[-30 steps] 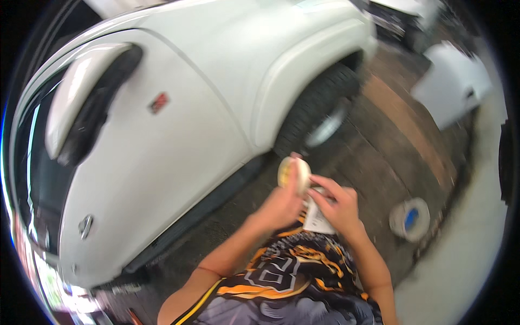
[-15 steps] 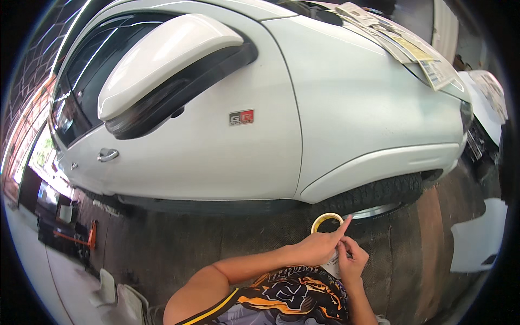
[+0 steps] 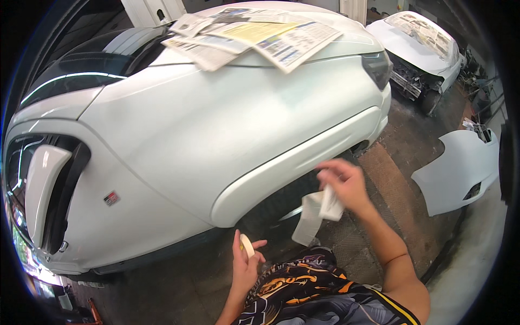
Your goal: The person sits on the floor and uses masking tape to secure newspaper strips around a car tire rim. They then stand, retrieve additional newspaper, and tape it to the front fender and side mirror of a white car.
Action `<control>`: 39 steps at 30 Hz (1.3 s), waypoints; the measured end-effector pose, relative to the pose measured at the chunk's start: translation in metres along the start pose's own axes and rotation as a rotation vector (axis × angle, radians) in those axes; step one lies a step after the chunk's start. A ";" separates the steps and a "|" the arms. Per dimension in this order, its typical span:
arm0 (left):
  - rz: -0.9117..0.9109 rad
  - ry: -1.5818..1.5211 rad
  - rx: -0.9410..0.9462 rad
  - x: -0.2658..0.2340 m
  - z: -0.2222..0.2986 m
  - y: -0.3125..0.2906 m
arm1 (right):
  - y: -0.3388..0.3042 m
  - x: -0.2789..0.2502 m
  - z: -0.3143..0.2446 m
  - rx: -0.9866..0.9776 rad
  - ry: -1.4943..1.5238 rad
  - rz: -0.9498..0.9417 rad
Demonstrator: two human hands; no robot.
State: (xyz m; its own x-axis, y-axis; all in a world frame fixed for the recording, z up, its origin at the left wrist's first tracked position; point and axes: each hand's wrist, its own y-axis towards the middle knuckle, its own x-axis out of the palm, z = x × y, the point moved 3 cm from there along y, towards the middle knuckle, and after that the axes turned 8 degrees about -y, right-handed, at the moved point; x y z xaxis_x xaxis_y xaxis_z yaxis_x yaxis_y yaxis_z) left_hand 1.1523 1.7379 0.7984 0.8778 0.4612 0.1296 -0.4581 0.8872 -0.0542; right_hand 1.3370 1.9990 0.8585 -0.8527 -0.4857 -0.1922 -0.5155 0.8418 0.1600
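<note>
My left hand (image 3: 246,272) grips a roll of cream masking tape (image 3: 247,246) between its thumb and fingers, low beside the car's front wheel arch. Farther right, my right hand (image 3: 345,187) is raised near the front fender and pinches a folded strip of whitish paper (image 3: 311,221). The strip hangs down in two limbs, and its folded end lies against my palm. Motion blurs the fingertips of this hand. Both hands are close to the side of a white car (image 3: 260,108), neither plainly touching it.
Newspaper sheets (image 3: 260,35) lie over the hood and hang onto the fender. A side mirror (image 3: 49,173) juts out at the left. Beyond stands another white car (image 3: 414,40) with its front stripped. A white body panel (image 3: 460,170) rests on the floor at right.
My view has swung right toward the car's front. My hands, close together before, are now wide apart. The paper now hangs in full sight from my right hand; the tape roll stays in my left.
</note>
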 end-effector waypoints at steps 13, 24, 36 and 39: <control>-0.085 -0.042 0.116 0.148 0.039 0.073 | -0.031 -0.004 0.012 -0.332 -0.116 -0.268; -0.088 0.666 0.164 0.167 0.043 0.056 | -0.043 -0.013 0.015 -0.376 -0.055 -0.243; -0.103 0.853 0.025 0.162 0.019 0.050 | -0.057 -0.003 0.049 -0.205 0.019 -0.237; -0.140 0.809 0.119 0.168 0.017 0.049 | -0.059 -0.009 0.053 -0.338 -0.089 -0.167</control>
State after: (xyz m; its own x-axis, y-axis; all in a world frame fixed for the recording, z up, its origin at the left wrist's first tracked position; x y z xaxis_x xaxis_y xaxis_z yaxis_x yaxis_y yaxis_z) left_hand 1.2750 1.8590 0.8339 0.7365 0.2526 -0.6275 -0.3087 0.9509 0.0205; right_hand 1.3799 1.9658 0.7997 -0.7518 -0.5747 -0.3233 -0.6579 0.6206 0.4266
